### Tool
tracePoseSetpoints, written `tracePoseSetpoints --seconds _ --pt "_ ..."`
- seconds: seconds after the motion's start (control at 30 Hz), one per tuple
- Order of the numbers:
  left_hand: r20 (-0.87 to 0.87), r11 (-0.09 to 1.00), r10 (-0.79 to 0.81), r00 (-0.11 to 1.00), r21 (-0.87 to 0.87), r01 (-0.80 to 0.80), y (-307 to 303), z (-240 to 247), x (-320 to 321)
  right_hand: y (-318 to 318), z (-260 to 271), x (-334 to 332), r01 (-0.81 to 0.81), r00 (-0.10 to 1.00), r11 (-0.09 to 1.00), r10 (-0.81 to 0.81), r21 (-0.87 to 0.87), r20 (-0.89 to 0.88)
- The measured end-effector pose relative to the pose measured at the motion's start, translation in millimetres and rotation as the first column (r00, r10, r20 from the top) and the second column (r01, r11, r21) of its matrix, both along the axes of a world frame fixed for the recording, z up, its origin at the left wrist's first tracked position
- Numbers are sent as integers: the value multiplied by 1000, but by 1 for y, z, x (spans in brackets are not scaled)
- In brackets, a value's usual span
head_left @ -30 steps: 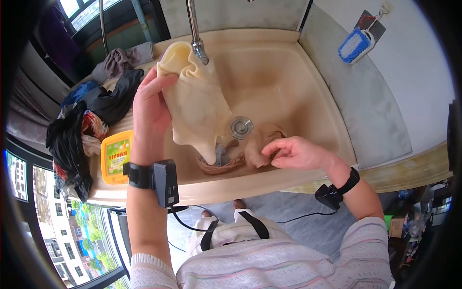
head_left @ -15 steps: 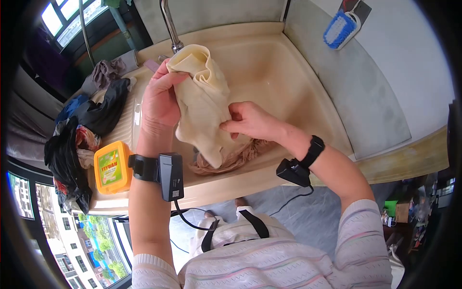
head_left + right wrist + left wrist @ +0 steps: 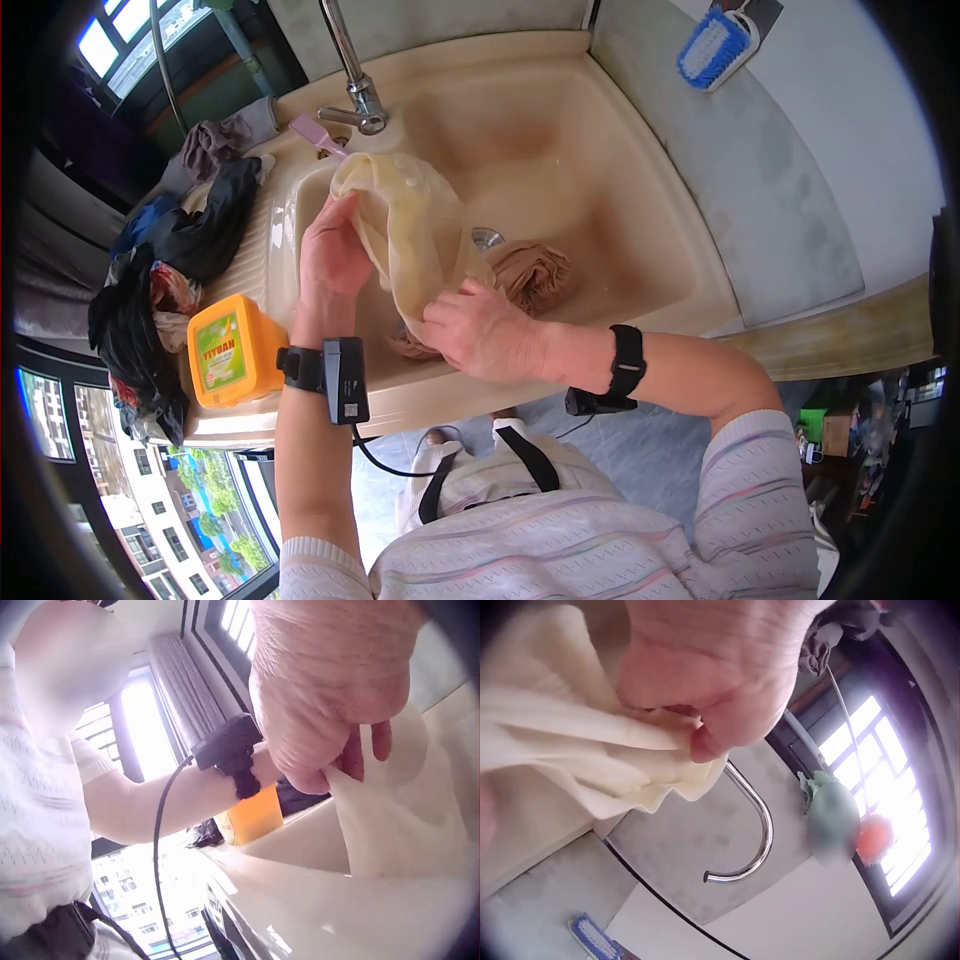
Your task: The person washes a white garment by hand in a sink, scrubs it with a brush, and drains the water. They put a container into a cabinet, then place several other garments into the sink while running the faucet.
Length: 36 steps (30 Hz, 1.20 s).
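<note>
A thin cream cloth piece point(image 3: 410, 210) with loose folds hangs over the sink between both hands. My left hand point(image 3: 335, 250) grips its upper left edge, thumb on the near side. In the left wrist view the cloth point(image 3: 555, 742) bunches into pleats at the thumb of the left hand point(image 3: 712, 667). Lower down, my right hand point(image 3: 480, 330) pinches the cloth's near edge with curled fingers; the right wrist view shows the cloth point(image 3: 405, 825) pulled out from those fingertips. Below lies a crumpled brown cloth point(image 3: 532, 275) in the sink, partly hidden by the cream one.
The beige sink point(image 3: 640, 200) has a chrome faucet point(image 3: 350, 75) at the back and a drain point(image 3: 487, 238). A pink handle point(image 3: 315, 130) lies beside the faucet. On the left ledge are a yellow tub point(image 3: 235, 350) and dark clothes point(image 3: 205, 240). A blue-white brush point(image 3: 718, 47) hangs on the wall.
My right hand has left the brown cloth, come up to the cream cloth's side, then moved down and left along its edge. The cream cloth's upper opening is now spread wider.
</note>
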<state>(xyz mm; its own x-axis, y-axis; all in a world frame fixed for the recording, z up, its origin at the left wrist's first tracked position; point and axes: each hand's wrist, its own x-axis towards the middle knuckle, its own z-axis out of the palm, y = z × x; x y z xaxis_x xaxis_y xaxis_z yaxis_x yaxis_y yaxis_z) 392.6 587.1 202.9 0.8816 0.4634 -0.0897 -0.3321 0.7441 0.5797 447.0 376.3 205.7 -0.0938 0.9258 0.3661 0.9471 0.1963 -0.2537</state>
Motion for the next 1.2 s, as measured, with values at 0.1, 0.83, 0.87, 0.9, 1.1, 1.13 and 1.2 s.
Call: tracePoseSetpoints --seconds 0.1,0.83,0.87,0.9,1.1,1.13,1.2 --pt "26 999 2 1000 -40 -1 2 0 2 3 -5 9 -23 999 1000 23 -6 -26" --pt "-119 951 247 962 222 -217 -10 -26 -6 212 73 130 292 939 951 -265 101 -221" --pt "-273 904 276 921 401 -152 -17 -23 -4 224 76 130 278 950 955 -256 107 -180" --pt "-415 832 334 846 551 -58 -26 -15 -5 233 75 131 250 958 961 -228 121 -172" --pt "-476 618 10 879 694 369 -60 12 -80 266 50 123 201 909 977 -214 -75 -357" --pt "-471 614 21 882 702 361 -65 23 -98 269 43 124 187 921 978 -207 -90 -330" --pt "-465 609 52 884 716 341 -67 46 -133 276 26 130 186 926 980 -201 -76 -319"
